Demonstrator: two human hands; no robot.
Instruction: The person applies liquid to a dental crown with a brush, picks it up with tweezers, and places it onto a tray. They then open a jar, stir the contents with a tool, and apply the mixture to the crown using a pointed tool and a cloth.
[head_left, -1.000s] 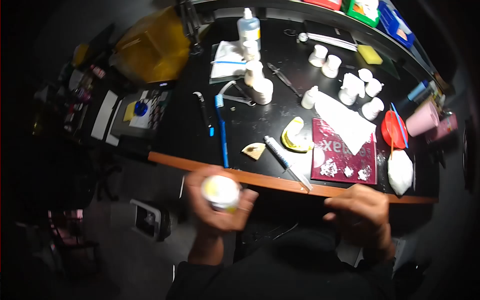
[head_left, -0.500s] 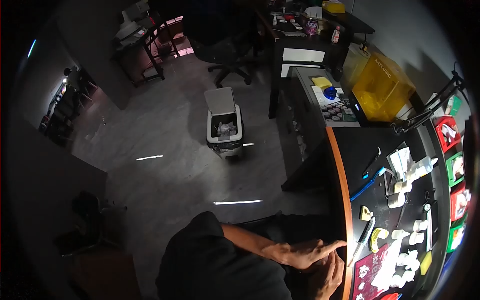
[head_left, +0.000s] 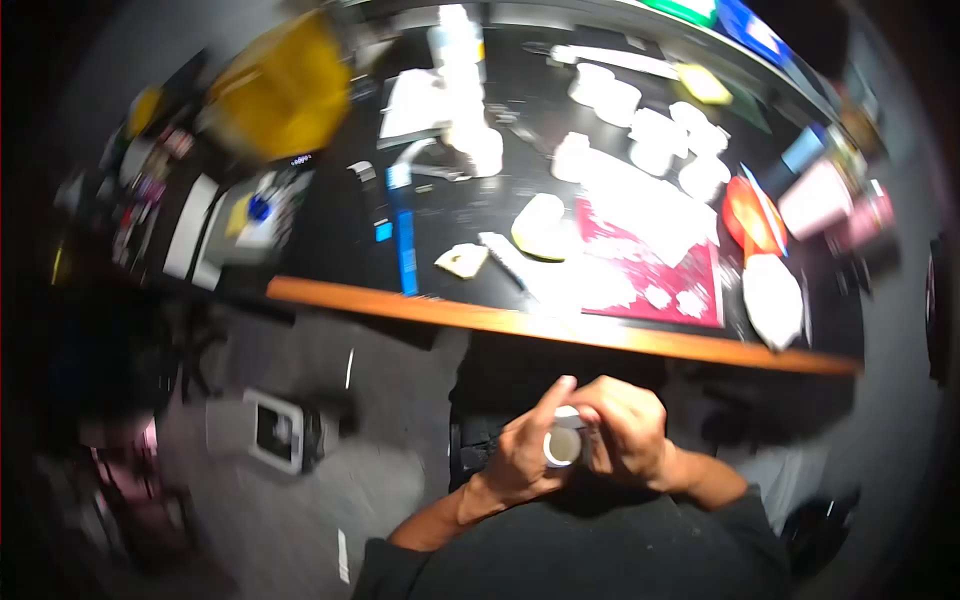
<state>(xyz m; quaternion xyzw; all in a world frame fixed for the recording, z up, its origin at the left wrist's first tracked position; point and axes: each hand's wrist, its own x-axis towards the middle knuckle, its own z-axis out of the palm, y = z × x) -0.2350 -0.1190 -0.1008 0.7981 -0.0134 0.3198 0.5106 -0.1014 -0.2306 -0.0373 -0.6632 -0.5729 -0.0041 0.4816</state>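
Below the desk's front edge, close to my body, my left hand point(head_left: 522, 452) is wrapped round a small white jar point(head_left: 563, 447). Its round mouth faces up, with a greyish-beige inside. My right hand point(head_left: 628, 422) is curled against the jar's right side, fingertips near the rim. A small white piece point(head_left: 567, 411) shows between my left thumb and the right fingers; I cannot tell whether it is a lid. Beyond the hands, a maroon mat point(head_left: 655, 298) with white smears and a white sheet point(head_left: 640, 205) lies on the desk.
The desk has an orange front edge point(head_left: 450, 310). On it are several white jars point(head_left: 612, 100), a blue-handled tool point(head_left: 404, 240), pale yellow pieces point(head_left: 462, 260) and a red-orange item point(head_left: 752, 215). A yellow box point(head_left: 285, 90) stands back left. A lidded bin point(head_left: 278, 430) is on the floor.
My view has swung right to face the desk. The hands, earlier close together at the desk edge, are now in front of my body with the white jar visible between them.
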